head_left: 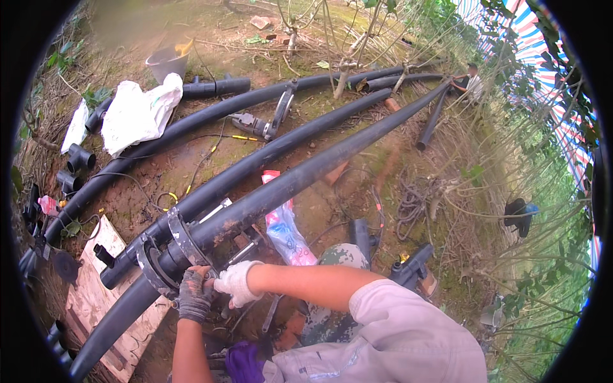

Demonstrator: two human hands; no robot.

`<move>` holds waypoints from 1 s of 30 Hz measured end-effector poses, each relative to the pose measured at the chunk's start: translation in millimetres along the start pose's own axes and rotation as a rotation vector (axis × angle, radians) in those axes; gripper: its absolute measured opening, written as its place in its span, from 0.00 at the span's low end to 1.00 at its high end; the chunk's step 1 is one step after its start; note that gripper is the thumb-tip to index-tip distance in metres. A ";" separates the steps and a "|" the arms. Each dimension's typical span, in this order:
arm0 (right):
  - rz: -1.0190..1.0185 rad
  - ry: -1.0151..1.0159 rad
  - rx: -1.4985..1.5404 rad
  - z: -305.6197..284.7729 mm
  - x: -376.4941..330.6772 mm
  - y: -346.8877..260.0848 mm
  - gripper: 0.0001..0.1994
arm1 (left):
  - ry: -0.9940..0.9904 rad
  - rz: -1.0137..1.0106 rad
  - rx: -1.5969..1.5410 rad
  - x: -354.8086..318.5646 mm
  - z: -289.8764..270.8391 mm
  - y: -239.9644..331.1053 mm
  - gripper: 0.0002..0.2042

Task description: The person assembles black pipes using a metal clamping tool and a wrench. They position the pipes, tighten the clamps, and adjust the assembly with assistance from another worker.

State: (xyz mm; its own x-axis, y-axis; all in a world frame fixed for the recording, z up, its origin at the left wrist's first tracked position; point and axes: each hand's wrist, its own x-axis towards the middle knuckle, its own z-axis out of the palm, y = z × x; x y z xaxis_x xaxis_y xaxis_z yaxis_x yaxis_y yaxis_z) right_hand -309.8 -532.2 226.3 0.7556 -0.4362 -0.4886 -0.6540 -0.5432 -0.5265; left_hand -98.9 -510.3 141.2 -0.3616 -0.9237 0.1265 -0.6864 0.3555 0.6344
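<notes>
A long black plastic pipe runs from the lower left to the upper right and passes through a metal clamp frame that rests on a wooden board. My left hand, in a dark grey glove, is closed on the lower front edge of the clamp. My right hand, in a white glove, sits right beside it, its fingers curled around a part of the same clamp just under the pipe. The two hands touch each other. What the fingers pinch is hidden.
More black pipes lie on bare earth, with a pipe tool across them. A white sack, a grey bucket and pipe fittings sit at the left. A pink and blue bag lies near my knee. Another person crouches far off.
</notes>
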 end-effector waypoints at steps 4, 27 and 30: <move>-0.005 -0.066 -0.094 -23.4 9.1 -5.7 0.26 | -0.008 -0.093 0.011 -1.7 -4.9 -13.4 0.17; 0.218 -0.261 0.149 53.9 9.1 71.9 0.17 | 0.043 -0.329 0.041 7.8 -45.2 19.5 0.20; 0.160 -0.524 0.146 142.6 22.4 80.6 0.21 | 0.245 -0.330 -0.030 11.6 -76.1 22.3 0.18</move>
State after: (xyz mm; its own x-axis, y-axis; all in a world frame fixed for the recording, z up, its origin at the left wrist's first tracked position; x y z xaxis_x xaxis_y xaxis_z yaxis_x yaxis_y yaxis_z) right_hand -350.6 -483.4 73.7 0.5525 -0.0706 -0.8305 -0.7852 -0.3783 -0.4902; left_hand -70.4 -523.9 214.9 0.0385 -0.9953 0.0884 -0.7206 0.0336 0.6925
